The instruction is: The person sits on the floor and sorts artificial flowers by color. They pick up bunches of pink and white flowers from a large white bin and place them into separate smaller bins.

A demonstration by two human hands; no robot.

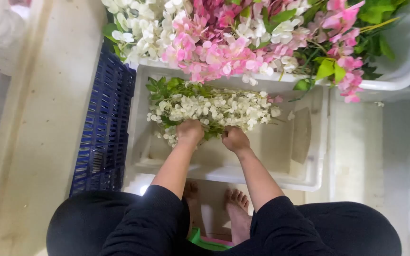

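Note:
A bunch of white artificial flowers with green leaves (214,108) lies inside a white plastic tub (309,175). My left hand (190,131) is closed on the near edge of the bunch at its left part. My right hand (235,139) is closed on the stems just to the right of it. The fingers of both hands are buried in the blossoms. My bare feet show below the tub, between my black-clad knees.
A heap of pink and white artificial flowers (243,38) overhangs the tub's far rim, resting in another white tub (404,71). A dark blue plastic crate (103,132) stands left of the tub. Pale floor (39,142) extends to the left.

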